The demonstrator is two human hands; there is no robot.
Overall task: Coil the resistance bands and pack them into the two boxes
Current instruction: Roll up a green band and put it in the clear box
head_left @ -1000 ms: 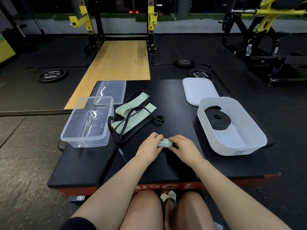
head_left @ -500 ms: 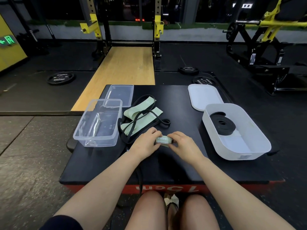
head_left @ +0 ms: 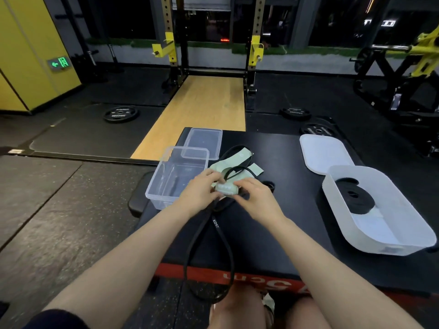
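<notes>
While a long black loop band (head_left: 209, 252) hangs uncoiled off the near edge of the worktop (head_left: 273, 233), the packing looks less than half done, judging by what lies loose. Just beyond it, both hands work one small roll: the left hand (head_left: 202, 191) and right hand (head_left: 255, 198) curl their fingertips round a rolled pale green band (head_left: 225, 189), pinching it from either side above the worktop, beside the clear plastic box (head_left: 175, 181). That box holds no band as far as can be seen. To the right, the white box (head_left: 380, 224) already holds one coiled black band (head_left: 356, 200). Behind the hands, more pale green bands (head_left: 237, 165) lie flat and tangled with a thin black one, uncoiled. Farthest back rest the clear lid (head_left: 204, 142) and white lid (head_left: 325, 153), both off.
</notes>
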